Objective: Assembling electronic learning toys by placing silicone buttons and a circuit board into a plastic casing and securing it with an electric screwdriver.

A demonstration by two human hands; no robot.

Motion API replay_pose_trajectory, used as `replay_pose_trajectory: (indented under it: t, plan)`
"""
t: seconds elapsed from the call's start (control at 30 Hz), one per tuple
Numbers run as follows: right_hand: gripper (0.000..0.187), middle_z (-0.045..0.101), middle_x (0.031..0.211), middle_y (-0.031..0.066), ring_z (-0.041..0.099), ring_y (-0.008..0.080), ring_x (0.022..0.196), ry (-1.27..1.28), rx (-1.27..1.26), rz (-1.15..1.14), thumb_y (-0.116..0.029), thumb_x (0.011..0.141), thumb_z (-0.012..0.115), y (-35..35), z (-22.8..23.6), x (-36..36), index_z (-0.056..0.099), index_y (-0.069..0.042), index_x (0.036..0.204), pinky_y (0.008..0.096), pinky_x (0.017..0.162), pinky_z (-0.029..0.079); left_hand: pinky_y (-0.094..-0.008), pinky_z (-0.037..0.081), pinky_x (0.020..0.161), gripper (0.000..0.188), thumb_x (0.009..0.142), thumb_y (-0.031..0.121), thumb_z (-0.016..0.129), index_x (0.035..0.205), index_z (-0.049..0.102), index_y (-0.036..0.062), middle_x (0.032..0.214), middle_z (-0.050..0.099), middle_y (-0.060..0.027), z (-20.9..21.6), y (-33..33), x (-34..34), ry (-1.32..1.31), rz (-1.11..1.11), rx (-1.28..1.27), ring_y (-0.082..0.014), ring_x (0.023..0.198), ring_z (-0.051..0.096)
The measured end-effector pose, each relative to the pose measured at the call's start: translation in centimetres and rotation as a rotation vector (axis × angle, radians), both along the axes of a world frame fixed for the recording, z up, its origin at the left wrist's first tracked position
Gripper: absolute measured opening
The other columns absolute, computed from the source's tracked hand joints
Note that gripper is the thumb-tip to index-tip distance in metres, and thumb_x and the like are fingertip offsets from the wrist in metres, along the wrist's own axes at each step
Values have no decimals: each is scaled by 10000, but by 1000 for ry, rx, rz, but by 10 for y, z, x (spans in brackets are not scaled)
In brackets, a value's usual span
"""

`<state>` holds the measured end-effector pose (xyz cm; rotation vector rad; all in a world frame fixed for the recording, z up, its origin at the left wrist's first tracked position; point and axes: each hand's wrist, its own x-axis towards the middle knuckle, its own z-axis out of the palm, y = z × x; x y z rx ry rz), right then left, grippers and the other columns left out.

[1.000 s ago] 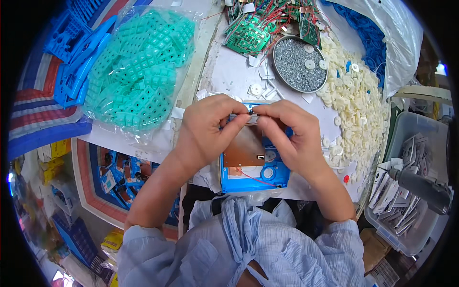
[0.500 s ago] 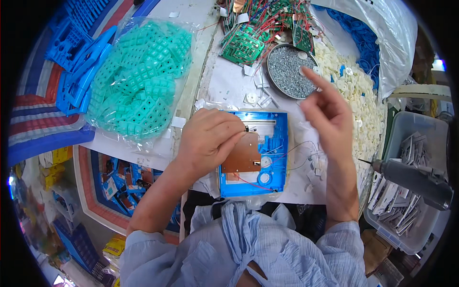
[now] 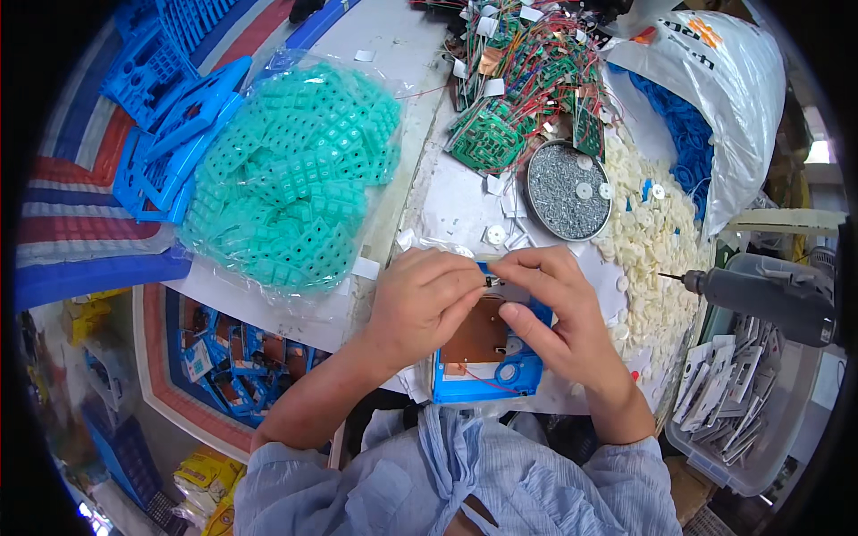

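Note:
In front of me lies a blue plastic casing with a brown circuit board set in it. Thin red wires run across its lower part. My left hand rests over the board's upper left, fingers pinched at a small black part by the board's top edge. From the other side my right hand reaches in, its fingertips beside that same part and its thumb held apart over the casing. Whether the right fingertips carry anything tiny cannot be seen. Both hands hide much of the casing's upper half.
Beyond the hands stand a round dish of small screws and a heap of wired green circuit boards. Teal keypads in a clear bag lie left. At right are white plastic pieces, a power screwdriver and a clear bin.
My right hand has come down from near the screw dish to the black part beside my left fingers. The left hand keeps its pinch. The whole view has shifted slightly.

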<state>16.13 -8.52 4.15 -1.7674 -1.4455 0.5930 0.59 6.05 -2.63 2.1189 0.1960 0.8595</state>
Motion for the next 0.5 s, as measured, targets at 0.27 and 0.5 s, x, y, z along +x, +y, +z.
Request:
replay_pose_trajectory:
  t: [0.27, 0.5]
  plan:
    - [487, 539, 1370, 143, 515, 238, 1159, 357, 16, -84, -327, 1010, 558, 20, -3, 17, 604, -1, 1369, 366, 1003, 418, -373, 541, 741, 203, 767, 2, 781, 952, 723, 61, 951, 728, -86, 0, 2, -2, 10, -20, 25, -275, 852, 694]
    - [406, 715, 1081, 43, 611, 115, 937, 438, 265, -245, -296, 1004, 614, 119, 24, 69, 678, 19, 1251, 258, 837, 475, -378, 544, 748, 187, 762, 26, 796, 927, 718, 68, 941, 725, -80, -2, 2, -1, -45, -1, 9, -270, 846, 698]
